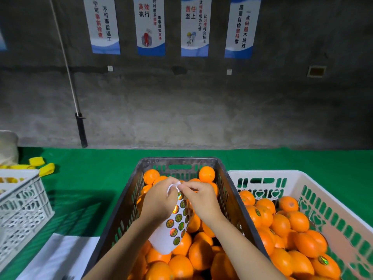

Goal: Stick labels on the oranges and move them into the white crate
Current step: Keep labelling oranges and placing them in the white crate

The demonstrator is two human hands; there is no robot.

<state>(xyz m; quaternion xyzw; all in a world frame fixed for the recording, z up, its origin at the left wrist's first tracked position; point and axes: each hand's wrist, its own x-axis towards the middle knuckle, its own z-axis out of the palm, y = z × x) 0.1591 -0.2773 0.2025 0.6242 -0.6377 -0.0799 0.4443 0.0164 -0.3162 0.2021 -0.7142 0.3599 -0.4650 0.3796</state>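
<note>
Above the dark slatted plastic crate of loose oranges, the left hand grips a limp white sheet of round holographic labels. The right hand pinches at its top edge. Each flimsy sticker probably peels best by its rim. To the right, the white plastic crate holds labelled fruit.

The green-covered counter carries 2 crates at the middle: a dark crate, and the white crate just beside it on the right. At the left stand a white lattice crate, yellow pieces behind it and a white sheet nearer the person.
</note>
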